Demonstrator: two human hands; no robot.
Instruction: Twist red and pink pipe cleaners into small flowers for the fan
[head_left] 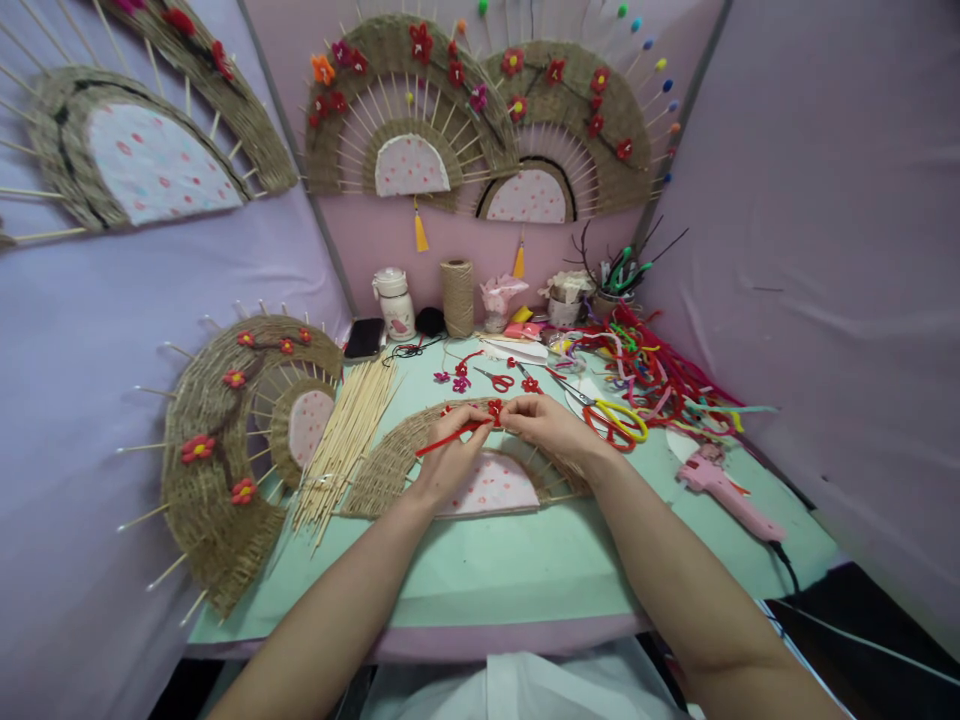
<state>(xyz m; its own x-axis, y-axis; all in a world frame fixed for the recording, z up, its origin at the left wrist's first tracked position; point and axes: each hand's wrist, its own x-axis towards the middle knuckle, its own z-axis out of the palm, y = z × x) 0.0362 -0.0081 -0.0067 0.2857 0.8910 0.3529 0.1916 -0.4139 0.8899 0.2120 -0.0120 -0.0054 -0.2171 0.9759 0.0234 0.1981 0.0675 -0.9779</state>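
Both my hands meet above a half-round twine-woven fan (390,455) that lies on the table, its spotted white centre (499,485) partly covered by my left arm. A red pipe cleaner (452,437) runs through the closed fingers of my left hand (454,450), its tail pointing left. Between the fingertips is a small red pipe-cleaner flower (496,411). My right hand (544,425) pinches at the flower's right side; its fingertips are partly hidden. Just beyond lie small red-handled scissors (496,380) and some magenta flowers (459,380).
Right of my hands are yellow-handled scissors (619,420), a pink glue gun (731,495) with a cord, and a heap of coloured pipe cleaners (660,360). Thin sticks (349,430) and a finished fan (217,460) lie left. A twine spool (457,298) and white bottle (394,303) stand behind.
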